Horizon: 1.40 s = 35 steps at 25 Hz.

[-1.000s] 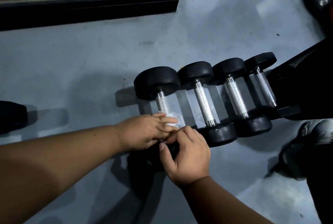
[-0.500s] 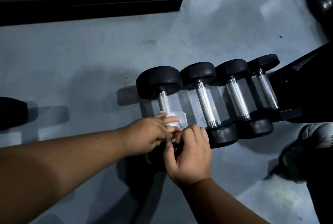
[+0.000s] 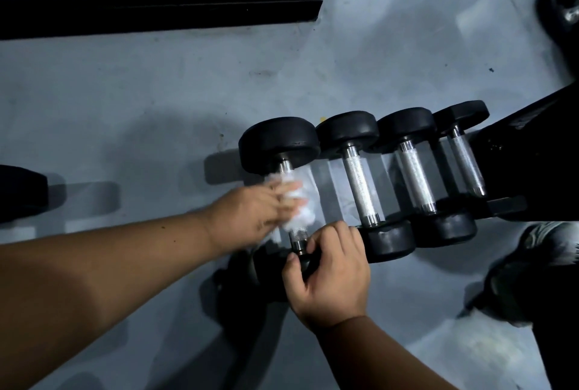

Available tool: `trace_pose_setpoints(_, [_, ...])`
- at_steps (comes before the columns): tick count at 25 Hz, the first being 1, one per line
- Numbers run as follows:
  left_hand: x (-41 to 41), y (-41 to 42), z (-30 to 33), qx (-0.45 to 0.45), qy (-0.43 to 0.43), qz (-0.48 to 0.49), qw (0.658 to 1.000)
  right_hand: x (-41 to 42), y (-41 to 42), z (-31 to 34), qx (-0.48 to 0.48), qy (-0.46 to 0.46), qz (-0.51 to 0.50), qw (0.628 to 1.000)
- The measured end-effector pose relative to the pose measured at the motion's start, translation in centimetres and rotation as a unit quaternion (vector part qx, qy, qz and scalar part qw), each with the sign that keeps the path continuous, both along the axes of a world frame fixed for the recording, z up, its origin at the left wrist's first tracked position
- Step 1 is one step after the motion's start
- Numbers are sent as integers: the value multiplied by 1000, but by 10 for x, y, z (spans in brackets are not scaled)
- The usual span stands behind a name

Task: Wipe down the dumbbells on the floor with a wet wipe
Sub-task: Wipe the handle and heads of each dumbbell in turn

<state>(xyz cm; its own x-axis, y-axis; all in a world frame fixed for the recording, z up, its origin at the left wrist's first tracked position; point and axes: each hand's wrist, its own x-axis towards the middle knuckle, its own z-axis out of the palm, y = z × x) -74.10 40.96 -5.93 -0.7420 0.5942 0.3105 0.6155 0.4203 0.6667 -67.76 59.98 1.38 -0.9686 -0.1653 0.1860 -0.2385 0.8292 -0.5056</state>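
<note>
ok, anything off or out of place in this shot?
Nothing stands out. Four dumbbells lie side by side in a tidy row on the floor. The left hand holds the wet wipe on the leftmost handle; the right hand grips its near end. Left-hand blur only.

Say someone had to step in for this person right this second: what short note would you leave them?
Left hand: holds the wet wipe around the handle of the leftmost dumbbell.
Right hand: fingers grip that dumbbell's near head, steadying it.
Four dumbbells lie side by side on the floor; the other three are untouched right now.
Done: cannot tell what is already clean.
Left: finish this handle and heads, then check the rest.
</note>
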Motion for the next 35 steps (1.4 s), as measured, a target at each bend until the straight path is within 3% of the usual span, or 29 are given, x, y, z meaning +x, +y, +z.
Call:
trace_pose_setpoints(3, [25,6,-2,21,-20,-113,993,-1,0,0,0,-2,3,1000])
trace_pose_setpoints(6, [-1,-5,0,-6,15,-166,986,-1,-1,1,0,-4,-3,1000])
trace_pose_setpoints(13, [-23,-15,6,2,0,4,1000,0,-1,1,9,-8,-5,1000])
trace_pose_setpoints(17, [19,6,4,-9,53,-100,994,-1,-2,1,10,-5,-5,1000])
trace_pose_setpoints(21, [1,2,5,-25,78,-150,985,-1,-1,0,21,-1,-3,1000])
trace_pose_setpoints(30, [-28,-14,7,-31,43,-19,998,-1,-1,2,39,-9,7,999])
trace_pose_setpoints(35, [17,9,6,-42,94,-129,986,0,-1,3,45,-3,15,999])
